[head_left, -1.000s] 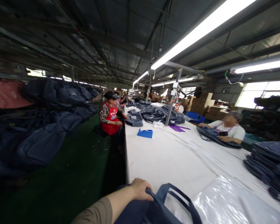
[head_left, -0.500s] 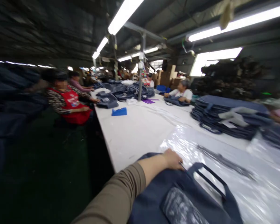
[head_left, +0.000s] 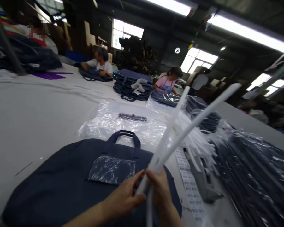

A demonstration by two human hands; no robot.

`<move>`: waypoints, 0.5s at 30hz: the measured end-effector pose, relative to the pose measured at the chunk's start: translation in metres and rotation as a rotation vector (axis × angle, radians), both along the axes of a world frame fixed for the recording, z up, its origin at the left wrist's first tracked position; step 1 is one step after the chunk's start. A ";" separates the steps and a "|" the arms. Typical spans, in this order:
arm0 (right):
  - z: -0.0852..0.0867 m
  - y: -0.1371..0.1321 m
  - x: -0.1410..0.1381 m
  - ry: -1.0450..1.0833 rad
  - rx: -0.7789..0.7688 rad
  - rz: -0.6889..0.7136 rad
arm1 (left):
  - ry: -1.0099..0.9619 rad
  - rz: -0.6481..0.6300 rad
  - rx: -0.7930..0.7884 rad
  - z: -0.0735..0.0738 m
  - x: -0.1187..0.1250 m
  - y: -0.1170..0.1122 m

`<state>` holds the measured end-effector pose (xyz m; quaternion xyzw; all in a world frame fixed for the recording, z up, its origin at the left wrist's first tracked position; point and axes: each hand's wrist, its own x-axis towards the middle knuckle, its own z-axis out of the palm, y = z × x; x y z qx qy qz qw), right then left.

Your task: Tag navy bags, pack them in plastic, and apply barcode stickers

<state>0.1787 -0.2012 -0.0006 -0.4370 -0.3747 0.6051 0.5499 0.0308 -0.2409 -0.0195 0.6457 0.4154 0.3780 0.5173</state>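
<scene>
My left hand (head_left: 126, 194) and my right hand (head_left: 161, 186) are both closed around the lower part of some long white strips (head_left: 164, 153), possibly foam or plastic. The strips rise and fan apart toward the upper right. Below them a dark navy fabric bag (head_left: 61, 176) lies flat on the white table, its handle loop (head_left: 124, 134) pointing away from me. A clear plastic packet (head_left: 112, 170) rests on the bag near the handle. My hands hide part of the bag's right side.
Clear plastic bags (head_left: 101, 116) lie beyond the navy bag. At right are more white strips (head_left: 194, 135), a sheet of labels (head_left: 191, 189), a grey tape dispenser (head_left: 203, 179) and plastic-wrapped dark bags (head_left: 262, 170). Folded bags (head_left: 132, 83) are stacked farther back, near seated co-workers.
My view has swung to the right. My left hand, earlier on the navy bag's edge, now grips the white strips. My right hand has come into view holding them too.
</scene>
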 end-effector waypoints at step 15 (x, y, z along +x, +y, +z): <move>-0.003 0.055 -0.020 0.287 -0.015 -0.159 | -0.080 -0.082 -0.194 -0.043 -0.004 0.020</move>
